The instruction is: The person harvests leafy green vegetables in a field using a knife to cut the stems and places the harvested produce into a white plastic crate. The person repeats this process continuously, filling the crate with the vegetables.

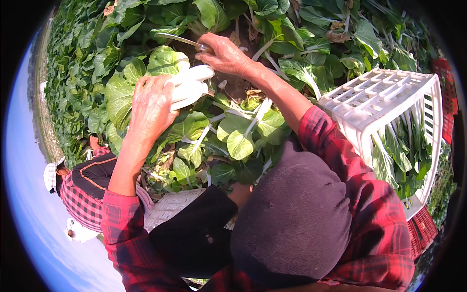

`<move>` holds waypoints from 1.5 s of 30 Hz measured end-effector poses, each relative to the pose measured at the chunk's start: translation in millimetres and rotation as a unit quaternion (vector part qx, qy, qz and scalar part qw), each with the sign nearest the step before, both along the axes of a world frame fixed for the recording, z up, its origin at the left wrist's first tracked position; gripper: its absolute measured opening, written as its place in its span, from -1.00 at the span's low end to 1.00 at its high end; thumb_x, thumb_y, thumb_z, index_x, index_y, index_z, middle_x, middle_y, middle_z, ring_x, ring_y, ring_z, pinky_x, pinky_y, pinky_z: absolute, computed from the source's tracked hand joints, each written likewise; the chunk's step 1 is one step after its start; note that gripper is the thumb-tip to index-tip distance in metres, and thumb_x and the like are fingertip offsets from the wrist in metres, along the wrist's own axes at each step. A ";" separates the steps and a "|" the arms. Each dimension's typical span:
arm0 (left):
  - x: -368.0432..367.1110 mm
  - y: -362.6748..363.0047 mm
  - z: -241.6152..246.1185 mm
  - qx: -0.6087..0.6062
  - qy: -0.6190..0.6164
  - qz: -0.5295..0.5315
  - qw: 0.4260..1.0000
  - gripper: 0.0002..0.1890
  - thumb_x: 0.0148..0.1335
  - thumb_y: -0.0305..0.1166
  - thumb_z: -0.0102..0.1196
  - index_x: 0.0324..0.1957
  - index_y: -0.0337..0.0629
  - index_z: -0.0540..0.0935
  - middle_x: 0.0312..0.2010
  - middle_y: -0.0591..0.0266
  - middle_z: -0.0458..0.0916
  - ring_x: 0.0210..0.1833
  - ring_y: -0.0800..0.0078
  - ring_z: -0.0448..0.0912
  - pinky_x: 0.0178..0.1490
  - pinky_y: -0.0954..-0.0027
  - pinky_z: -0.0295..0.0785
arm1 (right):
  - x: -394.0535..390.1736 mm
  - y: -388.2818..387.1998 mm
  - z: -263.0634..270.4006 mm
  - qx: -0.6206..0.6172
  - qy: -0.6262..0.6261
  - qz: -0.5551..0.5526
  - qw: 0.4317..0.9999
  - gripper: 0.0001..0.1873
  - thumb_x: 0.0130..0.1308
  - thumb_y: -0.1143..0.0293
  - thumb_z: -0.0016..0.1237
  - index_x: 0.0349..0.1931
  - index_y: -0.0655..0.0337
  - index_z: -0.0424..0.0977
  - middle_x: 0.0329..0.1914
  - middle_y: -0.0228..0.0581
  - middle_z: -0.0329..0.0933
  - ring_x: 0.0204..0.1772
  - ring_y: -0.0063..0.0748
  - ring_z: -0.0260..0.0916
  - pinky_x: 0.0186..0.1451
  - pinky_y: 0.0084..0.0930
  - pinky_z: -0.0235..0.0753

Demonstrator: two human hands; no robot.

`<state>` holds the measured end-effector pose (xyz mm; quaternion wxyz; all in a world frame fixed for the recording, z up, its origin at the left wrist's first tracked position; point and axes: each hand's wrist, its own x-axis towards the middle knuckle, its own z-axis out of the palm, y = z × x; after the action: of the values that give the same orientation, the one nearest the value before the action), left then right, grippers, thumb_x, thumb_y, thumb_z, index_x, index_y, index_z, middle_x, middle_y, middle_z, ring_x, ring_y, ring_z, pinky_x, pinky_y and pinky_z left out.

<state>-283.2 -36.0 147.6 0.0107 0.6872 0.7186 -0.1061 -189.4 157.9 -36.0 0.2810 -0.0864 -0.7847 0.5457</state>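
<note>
My left hand (151, 104) is closed around a head of leafy greens with thick white stalks (189, 87), its cut base pointing right and its leaves (120, 98) spreading to the left. Just above and to the right, my right hand (222, 54) grips the handle of a knife (178, 38), whose curved blade points left over the leaves. The blade does not touch the white stalks. Below both hands, loose leaves with pale stems (239, 135) lie over the soil.
Rows of growing greens (87, 69) stretch ahead. A white plastic crate (368, 98) holding greens (401, 153) is at right, with red crates (423, 230) behind it. Another pale crate (175, 206) lies near my leg. A co-worker in a checked shirt (82, 204) bends at the left.
</note>
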 end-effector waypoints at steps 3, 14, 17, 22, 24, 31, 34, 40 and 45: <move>23.4 -10.6 57.0 0.029 -0.147 0.097 0.984 -0.50 -0.11 -0.46 0.41 -0.02 -0.27 0.67 0.04 0.00 0.65 0.14 0.03 0.58 0.36 0.05 0.34 | -29.3 29.0 -1.4 0.037 0.011 0.008 0.999 -0.66 0.36 0.23 0.15 -0.11 0.34 0.43 -0.20 0.19 0.55 -0.10 0.31 0.52 -0.05 0.00 0.53; 37.8 -59.5 48.2 0.117 -0.731 0.439 0.509 -0.57 0.04 -0.20 0.37 -0.13 -0.29 0.61 -0.27 0.23 0.61 -0.17 0.45 0.57 0.00 0.41 0.49 | 76.2 10.8 31.0 -0.390 -0.010 0.070 0.918 -0.63 0.50 0.10 0.07 -0.13 0.31 0.51 -0.38 -0.21 0.65 -0.47 -0.62 0.43 -0.49 -0.62 0.38; 37.3 -65.1 14.9 0.097 -0.800 0.443 0.394 -0.59 0.09 -0.16 0.34 -0.15 -0.27 0.60 -0.30 0.24 0.57 -0.20 0.43 0.55 -0.02 0.41 0.48 | 72.9 -1.6 74.7 -0.511 0.041 0.191 0.837 -0.50 0.38 0.06 0.23 0.06 0.29 0.46 -0.37 -0.36 0.53 -0.50 -0.67 0.35 -0.54 -0.67 0.26; 37.7 -60.4 -11.7 0.088 -0.791 0.470 0.381 -0.61 0.17 -0.16 0.35 -0.19 -0.25 0.54 -0.32 0.29 0.52 -0.23 0.46 0.52 -0.08 0.44 0.48 | 68.3 -27.7 97.8 -0.464 -0.113 0.168 0.863 -0.48 0.21 0.20 0.39 0.08 0.24 0.50 -0.49 -0.49 0.45 -0.57 -0.74 0.28 -0.59 -0.70 0.16; 42.0 -54.8 -16.0 0.126 -0.805 0.451 0.365 -0.53 0.22 -0.19 0.33 0.04 -0.26 0.51 -0.13 0.21 0.56 0.06 0.34 0.57 0.15 0.27 0.54 | 63.3 -37.5 94.9 -0.512 -0.121 0.131 0.840 -0.59 0.21 0.26 0.38 -0.03 0.24 0.54 -0.54 -0.50 0.42 -0.62 -0.74 0.25 -0.64 -0.69 0.08; 42.6 -37.5 -15.1 0.109 -0.724 0.446 0.515 -0.42 0.24 -0.38 0.30 0.28 -0.34 0.46 0.08 0.17 0.59 0.14 0.38 0.57 0.25 0.30 0.50 | 72.0 -24.9 88.0 -0.473 -0.087 0.134 0.866 -0.66 0.24 0.29 0.36 -0.10 0.24 0.55 -0.55 -0.48 0.46 -0.63 -0.74 0.26 -0.62 -0.67 0.14; 33.0 -37.2 -9.0 0.066 -0.730 0.462 0.500 -0.50 0.24 -0.43 0.24 0.20 -0.38 0.49 0.05 0.15 0.59 0.10 0.33 0.59 0.24 0.26 0.51 | 73.3 -21.8 86.9 -0.462 -0.073 0.114 0.877 -0.64 0.23 0.31 0.36 -0.06 0.27 0.58 -0.49 -0.50 0.52 -0.56 -0.76 0.33 -0.54 -0.69 0.26; 17.1 -29.2 24.3 -0.014 -0.695 0.466 0.548 -0.45 0.18 -0.35 0.26 0.16 -0.46 0.49 0.10 -0.14 0.63 0.19 0.08 0.64 0.31 0.17 0.55 | 75.0 -12.2 83.0 -0.422 -0.032 0.109 0.899 -0.64 0.21 0.30 0.38 -0.07 0.27 0.61 -0.34 -0.40 0.61 -0.40 -0.73 0.43 -0.37 -0.71 0.37; 9.0 -29.5 32.1 -0.015 -0.745 0.428 0.510 -0.25 0.19 -0.29 0.30 0.36 -0.45 0.34 0.32 -0.22 0.49 0.37 0.04 0.52 0.43 0.15 0.44 | 76.4 -13.0 85.7 -0.483 -0.023 0.138 0.864 -0.66 0.22 0.36 0.36 -0.06 0.30 0.61 -0.30 -0.38 0.62 -0.28 -0.62 0.54 -0.23 -0.64 0.51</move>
<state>-274.3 -65.4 179.7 0.5966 0.1218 0.6517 0.4522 -113.0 144.9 49.7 0.1083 -0.1149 -0.4331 0.8874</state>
